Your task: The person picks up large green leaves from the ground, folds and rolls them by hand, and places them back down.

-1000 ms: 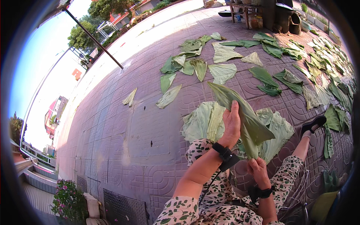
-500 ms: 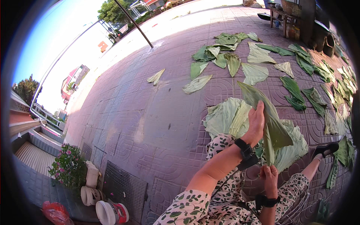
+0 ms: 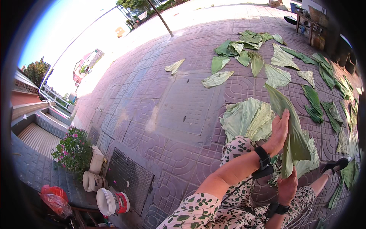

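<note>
Two hands (image 3: 280, 129) grasping broad pointed leaf (image 3: 297, 139), softly creased; crinkled paler leaves (image 3: 244, 119) on curve-grooved paving (image 3: 167, 160).

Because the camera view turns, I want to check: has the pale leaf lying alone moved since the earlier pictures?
No, neither way: the pale leaf still lies by the upper-left corner of the grey slab; the view itself has shifted.

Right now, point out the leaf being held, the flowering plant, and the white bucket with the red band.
Held leaf (image 3: 297, 133), head view: middle of its green blade.
Flowering plant (image 3: 72, 152), head view: middle of its foliage.
White bucket (image 3: 114, 202), head view: its side wall.
</note>
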`<state>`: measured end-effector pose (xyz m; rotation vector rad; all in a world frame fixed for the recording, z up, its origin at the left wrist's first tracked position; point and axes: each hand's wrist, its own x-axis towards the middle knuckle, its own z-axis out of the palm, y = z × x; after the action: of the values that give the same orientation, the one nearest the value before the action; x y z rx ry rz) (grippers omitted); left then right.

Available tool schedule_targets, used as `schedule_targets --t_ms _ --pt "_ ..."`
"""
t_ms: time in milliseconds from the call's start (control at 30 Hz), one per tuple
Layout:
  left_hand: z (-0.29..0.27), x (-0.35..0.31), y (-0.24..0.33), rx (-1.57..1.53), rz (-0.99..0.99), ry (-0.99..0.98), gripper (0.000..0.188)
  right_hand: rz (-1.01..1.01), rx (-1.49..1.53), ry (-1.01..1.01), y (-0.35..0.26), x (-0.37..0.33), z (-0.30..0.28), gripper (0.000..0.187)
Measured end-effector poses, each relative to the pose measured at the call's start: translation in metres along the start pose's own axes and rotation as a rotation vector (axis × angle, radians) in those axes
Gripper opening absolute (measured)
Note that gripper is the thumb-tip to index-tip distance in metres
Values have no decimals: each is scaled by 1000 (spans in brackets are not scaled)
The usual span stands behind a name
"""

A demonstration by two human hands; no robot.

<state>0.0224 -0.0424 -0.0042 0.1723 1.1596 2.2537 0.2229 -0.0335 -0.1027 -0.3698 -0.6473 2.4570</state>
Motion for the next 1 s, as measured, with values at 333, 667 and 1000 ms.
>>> schedule_targets --t_ms 333,667,1000 --pt "2 0 -16 44 -6 6 30 17 -256 171 -1 -3 -15 18" --pt "-2 18 7 139 -15 177 36 17 -414 -47 -9 5 10 22" --pt "1 31 13 20 -54 137 39 43 -698 -164 -40 -23 0 19"
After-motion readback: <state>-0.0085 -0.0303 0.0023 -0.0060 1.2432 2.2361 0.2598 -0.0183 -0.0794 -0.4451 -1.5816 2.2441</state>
